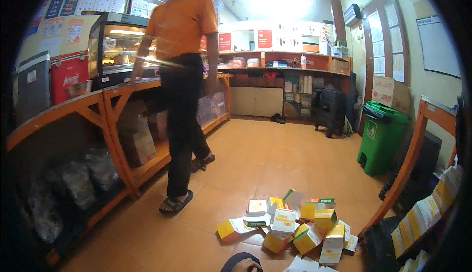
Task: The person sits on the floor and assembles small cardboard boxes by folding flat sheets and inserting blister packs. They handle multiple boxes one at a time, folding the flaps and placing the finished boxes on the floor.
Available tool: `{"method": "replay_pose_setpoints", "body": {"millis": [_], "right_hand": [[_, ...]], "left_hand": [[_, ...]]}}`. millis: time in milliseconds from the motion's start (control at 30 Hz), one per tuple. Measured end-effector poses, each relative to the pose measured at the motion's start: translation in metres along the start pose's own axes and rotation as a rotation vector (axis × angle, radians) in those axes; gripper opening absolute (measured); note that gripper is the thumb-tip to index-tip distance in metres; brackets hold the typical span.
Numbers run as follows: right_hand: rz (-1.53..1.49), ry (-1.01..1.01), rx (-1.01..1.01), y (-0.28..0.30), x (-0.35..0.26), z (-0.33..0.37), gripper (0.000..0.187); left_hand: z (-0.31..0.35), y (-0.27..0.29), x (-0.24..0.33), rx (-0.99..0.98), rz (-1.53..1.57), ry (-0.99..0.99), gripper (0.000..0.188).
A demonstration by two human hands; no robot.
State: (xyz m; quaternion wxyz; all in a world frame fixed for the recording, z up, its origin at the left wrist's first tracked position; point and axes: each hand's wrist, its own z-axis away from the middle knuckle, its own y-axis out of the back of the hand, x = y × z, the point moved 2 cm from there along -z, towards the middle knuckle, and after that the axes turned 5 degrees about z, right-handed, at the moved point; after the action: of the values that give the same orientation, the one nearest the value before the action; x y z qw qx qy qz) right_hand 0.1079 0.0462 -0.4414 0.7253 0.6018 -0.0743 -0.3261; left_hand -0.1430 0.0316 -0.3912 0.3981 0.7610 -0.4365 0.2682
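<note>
At the lower edge, a small part of what looks like my left hand (247, 265) shows against a dark cloth-covered knee (235, 261). Its fingers are mostly cut off, so I cannot make out their shape or any grip. My right hand is out of the picture. Just ahead on the floor lies a loose heap of small yellow-and-white cartons (283, 221), several of them folded up into boxes and tipped at different angles. An unfolded white carton sheet (301, 264) lies closest to me, right of the hand.
At right, more yellow-and-white cartons (418, 218) stand in a row beside an orange wooden frame (400, 183). Behind is a green wheeled bin (381, 136). A person in an orange shirt (182, 26) stands at the left by an orange-framed counter (110, 139) bearing a lit display case (120, 50).
</note>
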Motion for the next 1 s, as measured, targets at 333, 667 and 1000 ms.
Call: {"method": "replay_pose_setpoints", "body": {"millis": [333, 667, 1000], "right_hand": [[-0.136, 0.15, 0.028, -0.045, 0.0, -0.011, 0.069], [-0.468, 0.299, 0.217, 0.018, 0.065, -0.01, 0.036], [-1.705, 0.023, -0.725, 0.043, 0.062, 0.023, 0.016]], "left_hand": [[-0.009, 0.016, 0.017, -0.301, -0.13, 0.159, 0.023], [-0.018, -0.004, 0.04, -0.236, -0.221, 0.082, 0.013], [0.039, -0.129, 0.097, -0.619, 0.573, 0.368, 0.085]]}}
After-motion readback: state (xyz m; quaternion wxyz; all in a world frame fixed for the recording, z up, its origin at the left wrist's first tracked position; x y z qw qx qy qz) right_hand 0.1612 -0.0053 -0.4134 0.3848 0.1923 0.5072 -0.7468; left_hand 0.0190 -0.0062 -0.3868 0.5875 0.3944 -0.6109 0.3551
